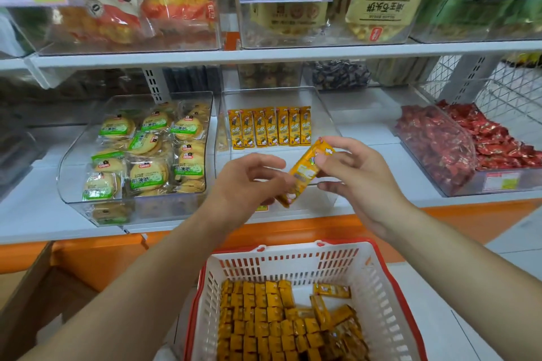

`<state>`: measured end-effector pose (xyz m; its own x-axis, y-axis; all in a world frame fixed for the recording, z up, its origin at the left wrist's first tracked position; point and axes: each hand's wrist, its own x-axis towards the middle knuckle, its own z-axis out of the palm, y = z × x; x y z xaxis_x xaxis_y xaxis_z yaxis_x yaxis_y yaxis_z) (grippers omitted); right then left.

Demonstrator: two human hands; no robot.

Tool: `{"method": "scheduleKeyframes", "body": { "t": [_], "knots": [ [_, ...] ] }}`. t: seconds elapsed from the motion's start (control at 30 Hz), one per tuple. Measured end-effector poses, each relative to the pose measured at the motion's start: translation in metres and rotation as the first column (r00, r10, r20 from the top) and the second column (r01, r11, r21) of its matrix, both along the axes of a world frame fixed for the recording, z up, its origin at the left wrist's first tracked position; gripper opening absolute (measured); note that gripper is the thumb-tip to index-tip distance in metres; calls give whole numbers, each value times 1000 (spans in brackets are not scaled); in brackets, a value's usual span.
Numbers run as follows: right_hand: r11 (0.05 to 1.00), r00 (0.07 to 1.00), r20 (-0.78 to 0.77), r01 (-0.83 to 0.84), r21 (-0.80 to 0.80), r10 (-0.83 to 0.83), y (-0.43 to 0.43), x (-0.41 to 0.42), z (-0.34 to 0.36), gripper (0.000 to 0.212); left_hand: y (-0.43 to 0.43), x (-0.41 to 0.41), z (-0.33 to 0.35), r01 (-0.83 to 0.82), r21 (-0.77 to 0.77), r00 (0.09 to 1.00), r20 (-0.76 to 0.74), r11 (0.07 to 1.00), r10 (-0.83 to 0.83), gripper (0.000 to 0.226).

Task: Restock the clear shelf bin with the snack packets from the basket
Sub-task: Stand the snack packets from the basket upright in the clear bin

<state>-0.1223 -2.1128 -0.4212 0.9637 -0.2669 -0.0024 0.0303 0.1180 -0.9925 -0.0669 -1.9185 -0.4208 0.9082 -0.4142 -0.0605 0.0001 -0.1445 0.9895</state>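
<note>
r hand pinches one yellow packet just in front of the clear bin. l hand fingers curl at its low end, can't tell if gripping. risk: a sloppy handover drops it short of the bin, or it topples the row at the bin's back.

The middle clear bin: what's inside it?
The clear bin holds a row of yellow snack packets upright at the back. Its front is partly covered by the left hand, right hand and held packet.
</note>
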Motion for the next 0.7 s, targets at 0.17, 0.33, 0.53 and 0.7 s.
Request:
{"method": "scheduleKeyframes", "body": {
  "t": [0.17, 0.33, 0.53, 0.7],
  "knots": [
    [988, 999, -27, -50, -149, 47, -15, 10, 3, 33, -10, -5, -7, 14, 88, 997, 70, 996, -20, 16],
    [921, 994, 106, 77, -382, -39, -45, 38, 19, 30, -17, 15, 2, -135, 233, 968, 240, 963, 78, 15],
    [769, 992, 120, 99, -631, -29, -88, 107, 14, 31, -69, 111, -4, -192, 507, 884, 461, 840, -76, 26],
    [586, 995, 97, 82, -806, -6, -107, 161, -2, 34, -113, 209, -41, -411, 701, 720, 642, 583, -263, 63]
  ]
}}
